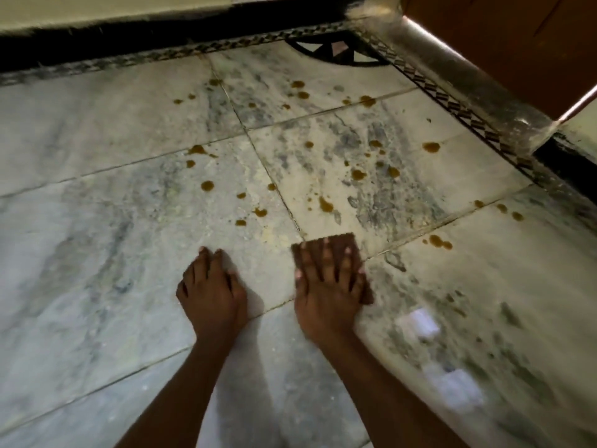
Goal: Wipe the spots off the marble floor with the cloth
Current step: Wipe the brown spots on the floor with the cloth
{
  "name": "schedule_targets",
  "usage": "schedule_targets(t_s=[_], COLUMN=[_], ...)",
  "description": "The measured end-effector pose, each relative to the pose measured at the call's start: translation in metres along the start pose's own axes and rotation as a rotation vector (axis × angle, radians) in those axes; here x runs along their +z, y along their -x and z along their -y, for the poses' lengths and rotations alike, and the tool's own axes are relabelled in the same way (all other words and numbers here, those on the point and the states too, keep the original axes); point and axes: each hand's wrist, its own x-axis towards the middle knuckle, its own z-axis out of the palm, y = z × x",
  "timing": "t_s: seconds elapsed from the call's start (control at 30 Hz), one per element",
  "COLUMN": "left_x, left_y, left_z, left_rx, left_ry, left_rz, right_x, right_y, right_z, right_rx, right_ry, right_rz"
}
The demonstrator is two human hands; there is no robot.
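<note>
The marble floor (113,240) is pale grey with dark veins and thin joints between slabs. Several brown spots (207,185) are scattered across its middle and far part, with more of the brown spots at the right. A folded brown cloth (342,241) lies flat on the floor. My right hand (328,286) presses down on it with fingers spread, covering most of it. My left hand (210,294) rests flat on bare marble just left of the cloth, holding nothing. The nearest spots lie just beyond both hands.
A black skirting band (129,43) and patterned inlay border run along the far wall. A grey stone threshold (452,69) with a brown wooden door (517,43) stands at the far right. A dark inlay motif (336,50) sits in the corner.
</note>
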Motion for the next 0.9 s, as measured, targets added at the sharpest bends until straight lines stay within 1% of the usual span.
schedule_targets(t_s=[0.03, 0.07, 0.1, 0.13, 0.17, 0.2, 0.23, 0.27, 0.3, 0.33, 0.37, 0.4, 0.47, 0.53, 0.57, 0.6, 0.63, 0.7, 0.77, 0.8, 0.83, 0.9], left_x=[-0.006, -0.013, -0.019, -0.023, -0.027, -0.027, -0.025, -0.022, -0.016, -0.013, -0.009, -0.008, -0.010, -0.013, -0.014, -0.014, -0.013, -0.012, -0.012, -0.013, -0.014, -0.015], left_y=[-0.010, -0.024, -0.040, -0.059, -0.075, -0.090, -0.098, -0.101, -0.103, -0.105, -0.107, -0.108, -0.107, -0.110, -0.109, -0.107, -0.110, -0.112, -0.112, -0.112, -0.113, -0.113], left_z=[0.012, 0.024, 0.038, 0.053, 0.068, 0.080, 0.090, 0.098, 0.104, 0.108, 0.110, 0.110, 0.109, 0.108, 0.107, 0.106, 0.105, 0.106, 0.106, 0.106, 0.105, 0.104], left_rx=[0.033, 0.081, 0.117, 0.129, 0.124, 0.110, 0.087, 0.065, 0.056, 0.062, 0.070, 0.075, 0.073, 0.054, 0.044, 0.038, 0.030, 0.011, 0.003, -0.006, -0.010, -0.019], left_ry=[-0.009, -0.045, -0.092, -0.128, -0.148, -0.151, -0.149, -0.141, -0.126, -0.118, -0.114, -0.111, -0.110, -0.076, -0.070, -0.070, -0.069, -0.065, -0.075, -0.075, -0.071, -0.066], left_rz=[-0.006, -0.007, -0.004, 0.003, 0.015, 0.030, 0.045, 0.045, 0.030, 0.010, 0.002, -0.003, -0.017, -0.003, 0.010, 0.014, 0.023, 0.041, 0.049, 0.059, 0.064, 0.064], right_x=[-0.004, -0.010, -0.016, -0.019, -0.015, -0.006, 0.002, 0.007, 0.014, 0.021, 0.028, 0.032, 0.034, 0.024, 0.016, 0.010, 0.009, 0.020, 0.036, 0.042, 0.045, 0.045], right_y=[0.020, 0.041, 0.057, 0.061, 0.057, 0.042, 0.023, 0.001, -0.024, -0.043, -0.057, -0.062, -0.047, -0.017, -0.005, 0.001, -0.003, -0.030, -0.065, -0.079, -0.084, -0.073], right_z=[0.000, -0.010, -0.021, -0.030, -0.034, -0.030, -0.019, -0.001, 0.020, 0.042, 0.060, 0.076, 0.089, 0.075, 0.062, 0.048, 0.040, 0.044, 0.078, 0.100, 0.120, 0.140], right_rx=[-0.133, -0.220, -0.247, -0.208, -0.093, 0.072, 0.234, 0.357, 0.425, 0.454, 0.438, 0.356, 0.109, -0.118, -0.178, -0.173, -0.099, 0.165, 0.401, 0.434, 0.390, 0.156], right_ry=[0.012, 0.017, 0.015, 0.019, 0.011, -0.004, -0.032, -0.088, -0.149, -0.189, -0.194, -0.160, -0.059, 0.005, 0.007, -0.003, -0.007, -0.031, -0.091, -0.092, -0.076, -0.004], right_rz=[0.007, 0.026, 0.049, 0.029, 0.005, -0.036, -0.089, -0.127, -0.101, -0.055, -0.017, -0.005, -0.052, -0.029, 0.004, 0.024, 0.014, -0.072, -0.128, -0.107, -0.083, -0.045])
